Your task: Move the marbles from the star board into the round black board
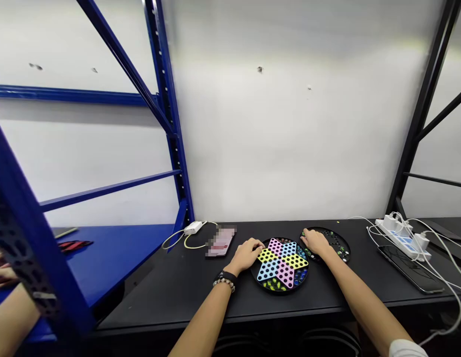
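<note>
On my feed, at far left, a co-worker's hand (1, 267) shows past the upright of a blue steel shelf (114, 258), near a red and black strap (76, 244). Moving right, a white charger (193, 227) trails its cable beside a phone (221, 242) with a blurred-out screen. Just past it, my left hand (246, 255) sits on the near-left rim of a round Chinese checkers board (282, 265), fingers curled down and close together; I can't tell from here whether they pinch anything. The board lies between both hands, with green and yellow marbles (273, 284) along its rim. The right hand (315, 243) is the nearer one to a round black tray (347, 246) just behind and right of the board, fingers spread down on its left edge, and whether they hold anything is hidden. Further right are a white power strip (401, 235) and a second phone (409, 267).
</note>
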Motion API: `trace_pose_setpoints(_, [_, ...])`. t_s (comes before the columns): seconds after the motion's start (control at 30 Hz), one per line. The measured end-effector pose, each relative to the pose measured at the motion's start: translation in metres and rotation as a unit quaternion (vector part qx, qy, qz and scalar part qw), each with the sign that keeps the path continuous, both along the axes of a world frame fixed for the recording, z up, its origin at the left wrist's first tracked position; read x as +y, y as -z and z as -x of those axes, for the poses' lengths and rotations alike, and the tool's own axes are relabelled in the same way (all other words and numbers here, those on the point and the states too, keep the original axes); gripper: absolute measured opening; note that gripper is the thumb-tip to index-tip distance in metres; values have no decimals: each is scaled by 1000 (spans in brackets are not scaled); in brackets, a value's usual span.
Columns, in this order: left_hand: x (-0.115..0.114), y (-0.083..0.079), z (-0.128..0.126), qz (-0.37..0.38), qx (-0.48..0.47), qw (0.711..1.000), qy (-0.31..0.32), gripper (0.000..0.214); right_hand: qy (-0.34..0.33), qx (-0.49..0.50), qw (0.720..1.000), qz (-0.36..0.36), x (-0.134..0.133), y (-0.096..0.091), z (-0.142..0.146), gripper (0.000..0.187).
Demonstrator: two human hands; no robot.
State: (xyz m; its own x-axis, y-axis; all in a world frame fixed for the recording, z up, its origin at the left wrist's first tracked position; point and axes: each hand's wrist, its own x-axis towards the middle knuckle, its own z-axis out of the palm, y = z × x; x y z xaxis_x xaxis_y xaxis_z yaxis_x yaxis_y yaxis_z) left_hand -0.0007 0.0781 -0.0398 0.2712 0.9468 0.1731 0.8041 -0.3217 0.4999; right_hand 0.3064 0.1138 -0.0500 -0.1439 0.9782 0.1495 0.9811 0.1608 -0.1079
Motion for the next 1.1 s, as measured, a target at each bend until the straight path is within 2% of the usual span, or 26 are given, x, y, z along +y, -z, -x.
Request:
trace_pose_setpoints(0.07, [0, 0, 0, -3, 1, 1000, -2, 32, 7, 90, 996, -20, 3, 3, -4, 21])
trace_pose_setpoints(0.13, [0, 0, 0, -4, 4, 1000, -3, 31, 29, 259, 964, -52, 6, 3, -8, 30])
trace_pose_setpoints(0.17, [0, 0, 0, -4, 6, 1000, -2, 31, 40, 364, 928, -64, 7, 2, -11, 35])
trace_pose_setpoints(0.2, [0, 1, 0, -5, 7, 1000, -2, 32, 44, 470, 879, -67, 8, 0, -13, 38])
trace_pose_setpoints(0.27, [0, 1, 0, -7, 6, 1000, -2, 31, 31, 649, 760, -33, 8, -6, -16, 40])
trace_pose_setpoints(0.33, [1, 1, 0, -8, 4, 1000, -5, 31, 11, 754, 656, 33, 6, -11, -17, 38])
trace_pose_setpoints(0.37, [1, 1, 0, -9, 2, 1000, -6, 30, 7, 784, 618, 62, 4, -14, -18, 36])
trace_pose_setpoints(0.43, [0, 1, 0, -8, 1, 1000, -4, 30, 12, 816, 568, 105, 1, -18, -18, 33])
trace_pose_setpoints(0.47, [0, 0, 0, -7, 2, 1000, -3, 29, 15, 823, 554, 121, 0, -19, -19, 32])
trace_pose_setpoints(0.53, [-1, -1, -1, -8, 3, 1000, -3, 29, 19, 826, 545, 140, -2, -21, -18, 30])
trace_pose_setpoints(0.63, [-1, 0, -1, -9, 1, 1000, -7, 28, 20, 823, 551, 139, 0, -23, -9, 31])
trace_pose_setpoints(0.7, [-1, 1, -1, -11, -4, 1000, -5, 28, 15, 797, 593, 112, 3, -24, 9, 33])
trace_pose_setpoints(0.73, [0, 2, -1, -13, -10, 1000, -3, 27, 7, 776, 623, 96, 5, -25, 21, 35])
trace_pose_setpoints(0.77, [1, 3, -1, -18, -22, 1000, -2, 26, -1, 737, 673, 69, 6, -27, 37, 39])
trace_pose_setpoints(0.83, [3, 5, -1, -41, -65, 997, -14, 25, -21, 692, 720, 45, 8, -29, 73, 44])
trace_pose_setpoints(0.9, [5, 7, 0, -82, -117, 988, -53, 25, -73, 510, 856, -41, 8, -31, 111, 47])
trace_pose_setpoints(0.93, [7, 6, 1, -105, -139, 982, -78, 26, -92, 418, 901, -65, 6, -31, 129, 47])
trace_pose_setpoints(1.0, [9, 5, 3, -143, -165, 968, -121, 26, -115, 268, 954, -66, 3, -29, 158, 40])
trace_pose_setpoints(1.1, [10, 3, 5, -175, -188, 956, -142, 26, -139, 134, 980, -38, -2, -22, 178, 34])
